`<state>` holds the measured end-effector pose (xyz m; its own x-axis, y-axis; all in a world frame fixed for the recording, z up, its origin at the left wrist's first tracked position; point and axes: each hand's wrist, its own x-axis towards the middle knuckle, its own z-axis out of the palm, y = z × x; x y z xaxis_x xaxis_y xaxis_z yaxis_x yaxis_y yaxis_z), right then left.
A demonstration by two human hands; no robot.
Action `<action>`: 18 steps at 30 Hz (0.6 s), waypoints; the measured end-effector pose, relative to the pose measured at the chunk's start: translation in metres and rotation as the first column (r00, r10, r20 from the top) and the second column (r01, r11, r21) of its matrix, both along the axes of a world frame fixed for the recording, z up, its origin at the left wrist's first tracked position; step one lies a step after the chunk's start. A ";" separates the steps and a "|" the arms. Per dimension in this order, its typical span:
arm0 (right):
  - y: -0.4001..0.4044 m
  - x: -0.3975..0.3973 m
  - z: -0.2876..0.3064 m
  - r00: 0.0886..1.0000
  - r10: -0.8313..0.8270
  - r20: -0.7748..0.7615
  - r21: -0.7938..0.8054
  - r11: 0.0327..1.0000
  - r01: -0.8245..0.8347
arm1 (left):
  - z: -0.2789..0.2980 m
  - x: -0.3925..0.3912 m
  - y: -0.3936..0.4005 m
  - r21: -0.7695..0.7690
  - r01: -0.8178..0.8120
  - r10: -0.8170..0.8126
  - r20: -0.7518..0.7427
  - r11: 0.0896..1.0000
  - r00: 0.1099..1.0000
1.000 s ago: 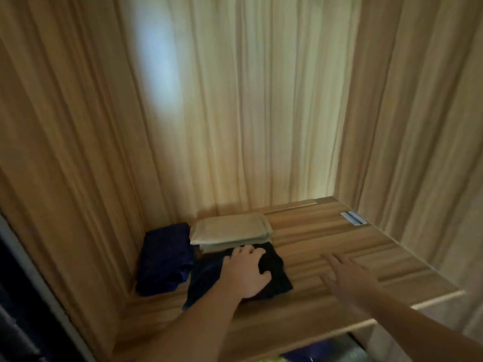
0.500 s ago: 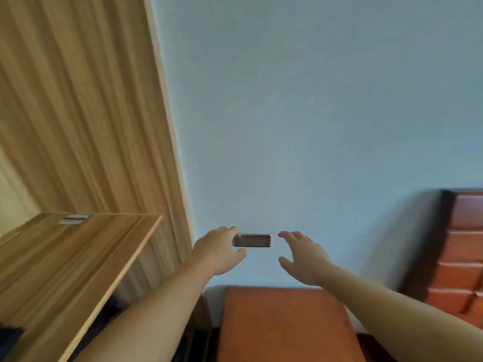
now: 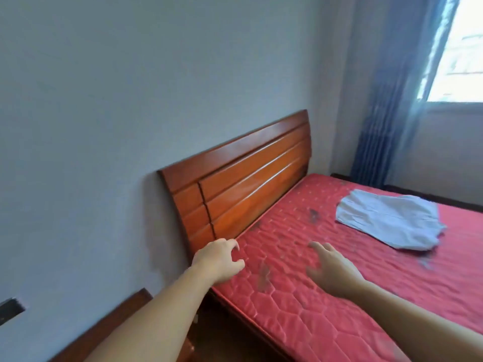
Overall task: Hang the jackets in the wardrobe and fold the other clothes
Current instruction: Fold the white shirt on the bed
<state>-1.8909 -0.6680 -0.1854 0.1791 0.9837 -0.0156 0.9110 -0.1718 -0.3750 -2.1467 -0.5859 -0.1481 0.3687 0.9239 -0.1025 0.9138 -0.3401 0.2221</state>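
Head view: both hands are out over the near corner of the red mattress [image 3: 326, 304], empty; the left hand [image 3: 218, 259] has loosely curled fingers, the right hand [image 3: 330, 271] spread, relaxed ones. The risk, as I judge it, is a one-handed snatch at the white garment [image 3: 386, 220], bunching it so it needs respreading before folding. It lies flat and rumpled on the far right of the mattress, well apart from both hands, nearer the right one, below the curtain [image 3: 386, 105].
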 end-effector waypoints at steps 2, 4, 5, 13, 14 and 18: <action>-0.053 0.066 0.000 0.994 -0.111 -0.012 0.004 0.994 0.111 | -0.001 0.082 -0.023 -0.033 0.111 -0.112 -0.009 0.993 0.994; -0.106 0.126 0.003 0.976 -0.219 -0.016 0.000 0.976 0.219 | 0.000 0.162 -0.052 -0.044 0.234 -0.234 -0.006 0.971 0.972; -0.131 0.154 0.005 0.962 -0.273 -0.015 -0.004 0.962 0.273 | 0.000 0.200 -0.066 -0.040 0.292 -0.292 0.000 0.956 0.956; -0.288 0.302 0.008 0.780 -0.625 -0.024 -0.022 0.781 0.625 | -0.005 0.420 -0.169 -0.064 0.618 -0.619 0.006 0.784 0.786; -0.302 0.313 0.007 0.753 -0.658 -0.015 -0.026 0.753 0.658 | -0.010 0.441 -0.178 -0.060 0.643 -0.644 0.012 0.763 0.765; -0.358 0.355 0.006 0.639 -0.761 0.111 -0.051 0.638 0.768 | -0.028 0.535 -0.222 0.007 0.741 -0.741 0.033 0.672 0.671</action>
<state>-1.5362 -1.0257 -0.1798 0.8708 0.4896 -0.0453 0.4626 -0.8470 -0.2620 -1.6117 -0.8082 -0.1758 0.9347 0.3455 -0.0838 0.3553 -0.9007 0.2500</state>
